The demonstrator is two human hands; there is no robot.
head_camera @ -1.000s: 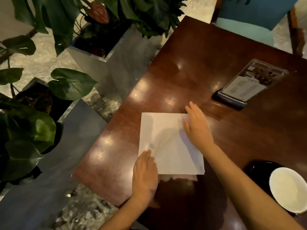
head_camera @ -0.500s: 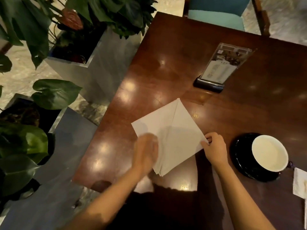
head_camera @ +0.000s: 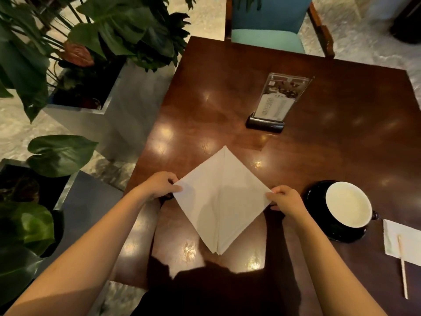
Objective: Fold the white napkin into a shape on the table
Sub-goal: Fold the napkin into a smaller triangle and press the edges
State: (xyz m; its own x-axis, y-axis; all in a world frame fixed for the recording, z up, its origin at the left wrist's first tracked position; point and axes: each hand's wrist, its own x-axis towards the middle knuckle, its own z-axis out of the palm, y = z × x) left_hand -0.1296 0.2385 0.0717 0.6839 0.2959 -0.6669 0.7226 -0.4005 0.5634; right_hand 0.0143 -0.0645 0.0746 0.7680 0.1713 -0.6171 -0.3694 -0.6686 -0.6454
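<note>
On the table [head_camera: 227, 87], near a cup [head_camera: 347, 204], left hand [head_camera: 157, 185] and right hand [head_camera: 287, 199] pinch the napkin [head_camera: 223, 201].

A person's left hand [head_camera: 159, 185] and right hand [head_camera: 286, 199] each pinch an opposite side corner of a white napkin [head_camera: 222, 199] turned as a diamond on a dark wooden table [head_camera: 341, 137]; a crease runs down the napkin's middle from its far tip to its near tip; to the right, just beside the right hand, a white cup [head_camera: 347, 204] sits on a black saucer [head_camera: 319, 226]; beyond it at the table's right edge lie a paper slip [head_camera: 407, 249] and a thin stick [head_camera: 402, 265]; a clear menu stand [head_camera: 278, 102] stands farther back; a blue chair [head_camera: 268, 26] faces the far side; leafy plants [head_camera: 102, 30] in grey planters [head_camera: 102, 124] line the left.
</note>
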